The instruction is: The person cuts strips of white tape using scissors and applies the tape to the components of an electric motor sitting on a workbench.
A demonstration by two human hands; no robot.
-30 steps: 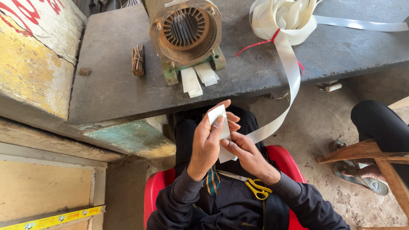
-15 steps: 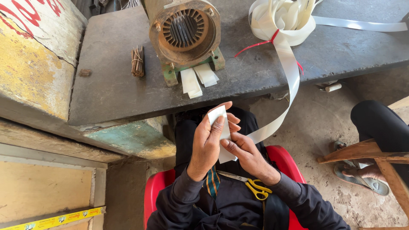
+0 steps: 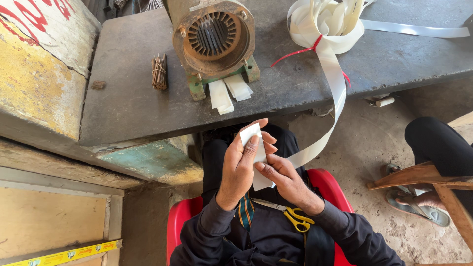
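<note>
Both hands, left hand [image 3: 240, 170] and right hand [image 3: 280, 173], pinch a folded white strip [image 3: 253, 143] in a closed grip. The trailing ribbon [image 3: 335, 93] could snag on the desk [image 3: 133, 98] edge and likely tug the fold loose.

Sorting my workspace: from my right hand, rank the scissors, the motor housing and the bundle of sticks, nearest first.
From the right hand:
1. Scissors, on the lap just below.
2. Motor housing, on the bench ahead.
3. Bundle of sticks, bench, farther left.

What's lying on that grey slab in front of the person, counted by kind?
Motor housing: 1
Coil of white strip: 1
Bundle of brown sticks: 1
Piles of cut white slips: 2
Total: 5
</note>
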